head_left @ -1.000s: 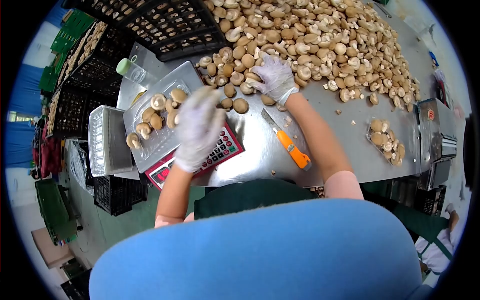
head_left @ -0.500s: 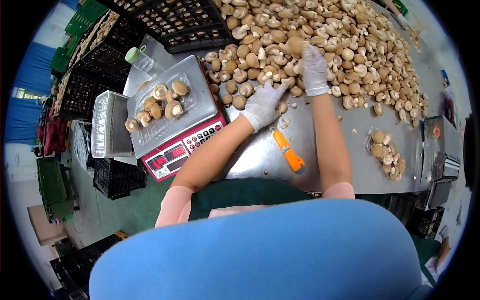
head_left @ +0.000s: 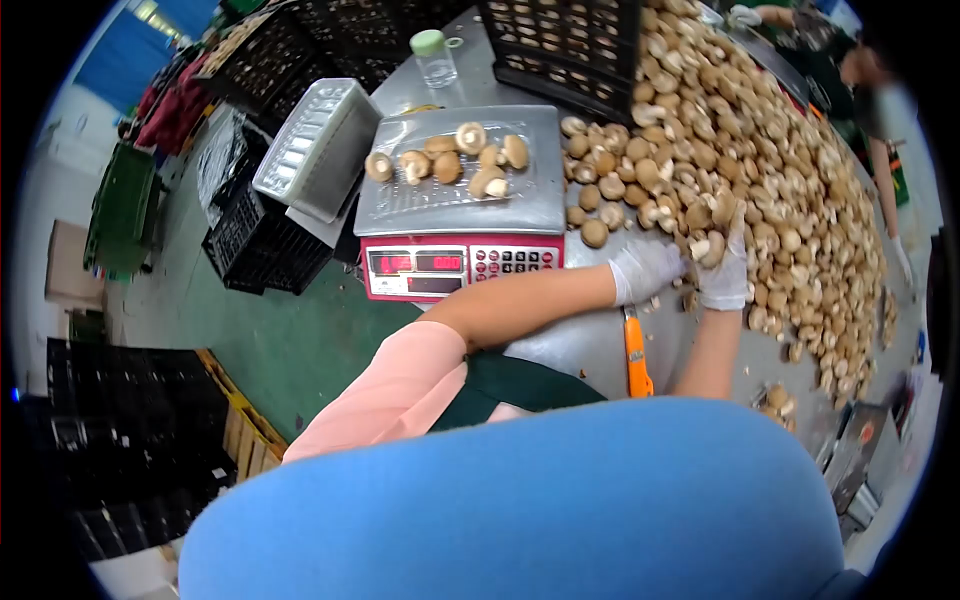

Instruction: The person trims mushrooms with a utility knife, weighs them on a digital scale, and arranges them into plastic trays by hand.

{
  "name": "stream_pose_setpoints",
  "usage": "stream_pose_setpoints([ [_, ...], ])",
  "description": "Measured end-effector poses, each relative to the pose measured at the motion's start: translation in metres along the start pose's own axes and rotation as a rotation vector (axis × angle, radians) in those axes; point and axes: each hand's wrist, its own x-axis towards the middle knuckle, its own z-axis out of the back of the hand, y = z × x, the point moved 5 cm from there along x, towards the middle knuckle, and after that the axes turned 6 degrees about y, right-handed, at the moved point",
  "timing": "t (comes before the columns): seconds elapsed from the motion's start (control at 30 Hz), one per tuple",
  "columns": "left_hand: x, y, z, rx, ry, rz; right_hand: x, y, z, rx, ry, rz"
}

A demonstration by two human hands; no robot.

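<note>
My right hand (head_left: 725, 275), in a whitish glove, grips a mushroom (head_left: 708, 249) at the near edge of a large mushroom heap (head_left: 800, 240). My left hand (head_left: 645, 272), gloved too, is just left of it, its blurred fingertips pointing toward that mushroom; whether they hold anything I cannot make out. An orange-handled knife (head_left: 637, 355) lies on the metal table below my left hand. To the left stands a red digital scale (head_left: 460, 240) with lit red digits. On its plate, a clear plastic tray (head_left: 400, 190) carries several mushrooms (head_left: 447, 167).
Stacked clear trays (head_left: 315, 150) stand left of the scale. A lidded bottle (head_left: 433, 60) and a black crate (head_left: 560, 50) are behind it. Another filled tray (head_left: 778, 402) lies at the right. Across the heap, a co-worker's arm (head_left: 882, 190) reaches down.
The view has swung left, so the scale appears nearer the middle. My right hand has drawn back from deeper in the heap, toward my left hand, with a mushroom in it.
</note>
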Motion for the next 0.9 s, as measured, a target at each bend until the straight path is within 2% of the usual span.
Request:
stream_pose_setpoints([
  [0.03,-0.005,-0.005,0.009,0.021,-0.045,-0.031,0.009,0.003,-0.003,0.301,0.023,-0.09],
  [0.07,-0.01,-0.01,0.023,-0.014,-0.008,-0.015,0.016,0.013,-0.011,0.809,0.011,-0.265],
  [0.1,-0.02,-0.016,0.042,-0.055,0.036,0.001,0.025,0.034,-0.019,1.281,0.009,-0.531],
  [0.13,-0.036,-0.016,0.065,-0.164,-0.045,-0.003,0.035,0.059,-0.021,1.123,-0.038,-0.533],
  [0.17,-0.057,-0.015,0.098,-0.248,-0.077,0.062,0.042,0.065,-0.024,1.124,-0.03,-0.534],
  [0.2,-0.078,-0.01,0.123,-0.33,-0.106,0.12,0.052,0.075,-0.032,1.067,0.125,-0.453],
  [0.23,-0.099,0.001,0.138,-0.28,-0.37,0.116,0.062,0.087,-0.038,1.006,0.274,-0.369],
  [0.27,-0.129,0.015,0.158,-0.182,-0.497,0.102,0.075,0.122,-0.041,0.763,0.283,-0.269],
  [0.3,-0.159,0.03,0.177,-0.079,-0.627,0.1,0.088,0.147,-0.058,0.743,0.265,0.024],
  [0.33,-0.187,0.054,0.185,0.002,-0.648,0.164,0.1,0.152,-0.073,0.575,0.366,-0.018],
  [0.37,-0.208,0.067,0.205,0.049,-0.754,0.207,0.109,0.164,-0.094,0.487,0.323,0.166],
  [0.4,-0.23,0.085,0.212,0.082,-0.773,0.301,0.117,0.176,-0.114,0.398,0.262,0.344],
  [0.43,-0.243,0.093,0.224,0.252,-0.806,0.342,0.122,0.191,-0.134,0.291,0.251,0.448],
  [0.47,-0.252,0.106,0.228,0.313,-0.778,0.329,0.126,0.203,-0.154,0.272,0.298,0.472],
  [0.5,-0.257,0.112,0.231,0.372,-0.752,0.316,0.127,0.213,-0.175,0.328,0.421,0.405],
  [0.53,-0.258,0.12,0.227,0.376,-0.583,0.376,0.125,0.222,-0.193,0.272,0.594,0.359],
  [0.6,-0.26,0.136,0.212,0.38,-0.308,0.424,0.122,0.228,-0.214,0.077,0.734,0.432],
  [0.63,-0.263,0.138,0.204,0.439,-0.264,0.408,0.121,0.23,-0.221,-0.057,0.7,0.552],
  [0.77,-0.267,0.138,0.208,0.249,-0.325,0.402,0.128,0.224,-0.215,0.013,0.739,0.457],
  [0.83,-0.275,0.147,0.211,-0.185,-0.528,0.473,0.129,0.22,-0.216,0.003,0.675,0.477],
  [0.9,-0.278,0.159,0.209,-0.505,-0.596,0.46,0.135,0.211,-0.211,0.117,0.674,0.22],
])
